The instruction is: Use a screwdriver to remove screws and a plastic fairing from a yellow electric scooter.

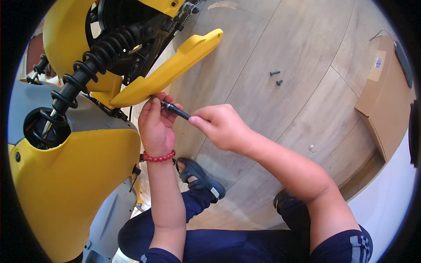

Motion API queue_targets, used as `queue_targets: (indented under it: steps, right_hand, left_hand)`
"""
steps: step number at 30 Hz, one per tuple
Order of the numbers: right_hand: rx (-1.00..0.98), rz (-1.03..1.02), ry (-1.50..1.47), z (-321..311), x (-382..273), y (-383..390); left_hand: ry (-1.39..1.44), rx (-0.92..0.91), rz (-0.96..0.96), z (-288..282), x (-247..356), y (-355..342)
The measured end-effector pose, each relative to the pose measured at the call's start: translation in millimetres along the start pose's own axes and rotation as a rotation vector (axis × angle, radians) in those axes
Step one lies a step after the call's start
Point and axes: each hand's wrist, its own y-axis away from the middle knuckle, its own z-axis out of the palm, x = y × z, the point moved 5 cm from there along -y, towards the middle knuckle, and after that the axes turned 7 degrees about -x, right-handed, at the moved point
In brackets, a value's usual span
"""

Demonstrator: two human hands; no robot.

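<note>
My right hand [223, 127] is closed round the end of a black-handled driver tool [176, 110], whose exact kind I cannot make out. The tool points up and left at the underside of a long yellow plastic arm-shaped cover [171, 70] on a yellow and grey scooter. My left hand [157, 125], with a red bead bracelet [158, 156] at the wrist, has its fingers curled about the tool's front end, close beneath the cover. The tip and whatever it meets are hidden by those fingers.
A black coil-spring shock absorber [94, 61] runs beside the cover, above the yellow body panel [74, 184]. Two dark bolts [275, 73] lie on the wood-look floor [298, 39]. At right stands a cardboard box [381, 92]; a small clear piece [312, 148] lies nearer.
</note>
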Motion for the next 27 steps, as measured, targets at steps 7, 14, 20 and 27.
queue_targets:
  steps: [7, 14, 20, 27]
  right_hand:
    - [0.069, -0.197, -0.079, -8.8, -15.9, 10.6]
    - [-0.266, 0.214, -0.650, 14.4, 21.1, 10.5]
    - [0.218, -0.466, 0.697, 6.0, -19.2, 19.6]
    - [-0.299, 0.266, -0.759, 11.2, 22.0, 13.0]
  left_hand:
    - [-0.071, 0.022, 0.007, -7.6, -4.1, 0.1]
    - [-0.028, 0.029, -0.041, 5.3, -3.2, 1.4]
    - [-0.090, 0.090, -0.003, -11.1, -6.3, -0.5]
    - [0.071, -0.029, -0.004, -8.9, -4.7, 1.1]
